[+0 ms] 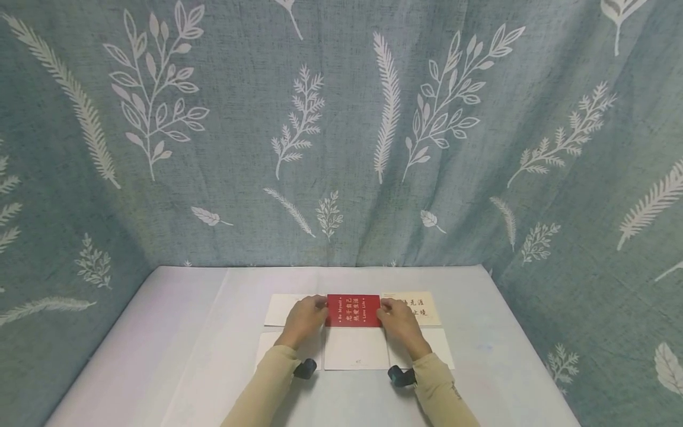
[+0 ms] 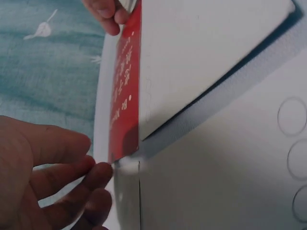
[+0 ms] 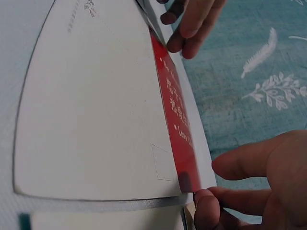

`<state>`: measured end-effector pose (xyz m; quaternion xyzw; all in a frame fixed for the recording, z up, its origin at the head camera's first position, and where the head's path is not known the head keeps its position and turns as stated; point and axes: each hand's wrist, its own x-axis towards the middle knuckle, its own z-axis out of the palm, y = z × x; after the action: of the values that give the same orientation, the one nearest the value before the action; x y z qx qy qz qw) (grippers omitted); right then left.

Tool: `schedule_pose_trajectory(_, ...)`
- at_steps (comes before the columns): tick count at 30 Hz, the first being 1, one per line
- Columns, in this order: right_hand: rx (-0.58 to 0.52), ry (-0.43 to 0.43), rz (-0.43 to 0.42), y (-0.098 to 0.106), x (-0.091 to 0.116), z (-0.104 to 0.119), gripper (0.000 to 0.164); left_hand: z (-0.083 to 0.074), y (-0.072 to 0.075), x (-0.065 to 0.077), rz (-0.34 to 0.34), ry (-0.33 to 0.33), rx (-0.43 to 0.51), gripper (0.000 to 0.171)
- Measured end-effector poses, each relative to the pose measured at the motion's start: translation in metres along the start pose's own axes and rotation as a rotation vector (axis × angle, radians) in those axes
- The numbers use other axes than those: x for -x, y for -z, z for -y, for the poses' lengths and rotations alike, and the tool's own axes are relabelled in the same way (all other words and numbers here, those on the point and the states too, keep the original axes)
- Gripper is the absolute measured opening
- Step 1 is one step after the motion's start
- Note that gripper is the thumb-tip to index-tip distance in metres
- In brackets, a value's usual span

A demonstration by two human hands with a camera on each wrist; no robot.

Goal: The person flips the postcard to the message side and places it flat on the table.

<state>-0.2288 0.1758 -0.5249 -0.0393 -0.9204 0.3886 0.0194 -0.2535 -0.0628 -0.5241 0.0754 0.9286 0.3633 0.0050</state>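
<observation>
A red card with pale Chinese characters and English words lies flat in the middle of the back row. At its left edge is my left hand, fingertips against the card's side. My right hand touches the opposite edge. Both wrist views show the thumbs standing away from the fingers, not pinching the card. Below the red card lies a white card with a small mark. Partly under my right hand is a cream card with dark characters; my left hand partly covers a pale card.
Two more pale cards, the front-left card and the front-right card, lie partly beneath my forearms. All rest on a white-covered table. A green leaf-patterned curtain hangs behind and along both sides.
</observation>
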Motion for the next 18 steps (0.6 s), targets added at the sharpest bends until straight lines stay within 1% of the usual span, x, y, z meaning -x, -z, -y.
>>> schedule_pose_trajectory(4,-0.012,-0.005,0.003,-0.0017,-0.0019,-0.0010,0.038,-0.0024,0.0011,0.0017,-0.009,-0.011,-0.023,0.034)
schedule_pose_trajectory(10,-0.007,-0.027,0.008,0.0007,-0.0023,-0.0013,0.039,-0.0015,0.0004,0.0014,0.044,0.030,-0.058,0.035)
schedule_pose_trajectory(14,0.007,-0.033,0.018,0.0029,-0.0013,0.0011,0.039,-0.0023,0.0005,-0.0007,0.052,0.035,-0.091,0.036)
schedule_pose_trajectory(18,0.009,-0.048,0.036,0.0030,-0.0013,0.0031,0.038,-0.0042,0.0017,-0.0007,0.067,0.046,-0.089,0.037)
